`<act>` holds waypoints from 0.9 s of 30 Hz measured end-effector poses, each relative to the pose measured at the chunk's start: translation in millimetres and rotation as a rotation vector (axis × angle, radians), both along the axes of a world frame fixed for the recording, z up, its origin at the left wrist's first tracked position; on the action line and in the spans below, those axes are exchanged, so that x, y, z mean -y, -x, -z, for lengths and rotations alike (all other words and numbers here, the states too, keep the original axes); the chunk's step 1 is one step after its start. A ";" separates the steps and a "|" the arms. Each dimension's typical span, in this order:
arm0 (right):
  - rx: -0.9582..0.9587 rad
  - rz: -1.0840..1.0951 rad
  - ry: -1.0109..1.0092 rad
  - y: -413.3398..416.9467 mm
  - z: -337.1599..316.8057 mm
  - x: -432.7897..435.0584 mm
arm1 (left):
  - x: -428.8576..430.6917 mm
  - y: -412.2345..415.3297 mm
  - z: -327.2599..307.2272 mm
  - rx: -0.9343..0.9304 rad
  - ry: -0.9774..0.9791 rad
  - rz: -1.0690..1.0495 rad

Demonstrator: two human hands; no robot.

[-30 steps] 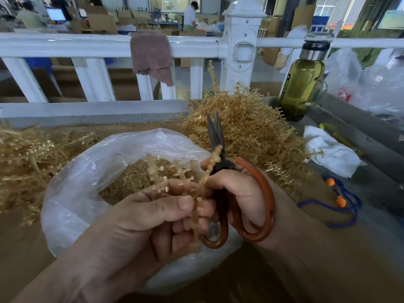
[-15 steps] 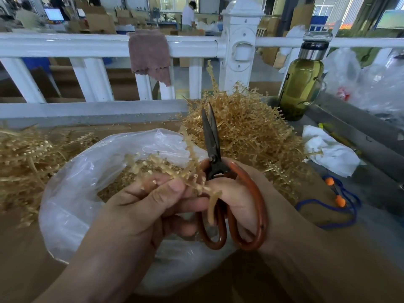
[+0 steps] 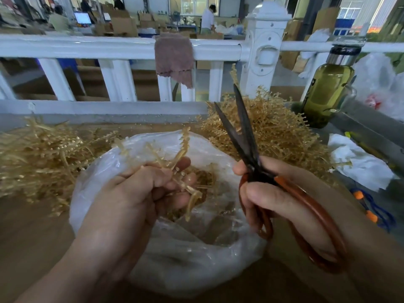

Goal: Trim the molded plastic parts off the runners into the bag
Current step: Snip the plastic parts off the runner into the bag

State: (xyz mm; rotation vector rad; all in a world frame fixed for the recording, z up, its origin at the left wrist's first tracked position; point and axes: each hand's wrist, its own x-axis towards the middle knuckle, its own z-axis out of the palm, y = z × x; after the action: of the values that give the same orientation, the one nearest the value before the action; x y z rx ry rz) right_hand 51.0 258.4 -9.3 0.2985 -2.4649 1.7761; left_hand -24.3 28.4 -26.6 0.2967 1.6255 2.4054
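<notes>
While the scissors (image 3: 242, 136) stand with blades parted just right of the bag (image 3: 196, 259) mouth, here's the danger in the head view. The left hand (image 3: 135, 193) curls its fingers round a runner (image 3: 172, 162) directly over the bag, fingertips close to the branches. A hasty snip could nick a finger or flick a part past the bag's rim. The right hand (image 3: 279, 197) grips the orange handles. The runner looks pale gold, thin, comb-toothed and slightly blurred. Trimmed parts (image 3: 203, 178) lie inside the bag.
</notes>
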 end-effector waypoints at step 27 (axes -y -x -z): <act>0.009 -0.044 -0.707 -3.1 -21.0 8.7 | 17.5 21.8 9.4 -0.376 0.070 -0.257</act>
State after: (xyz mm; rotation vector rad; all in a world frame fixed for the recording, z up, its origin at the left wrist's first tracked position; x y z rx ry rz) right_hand 54.1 249.8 11.6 0.3852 -3.0186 0.8439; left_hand -46.0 10.9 -36.0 0.5911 2.0119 2.5902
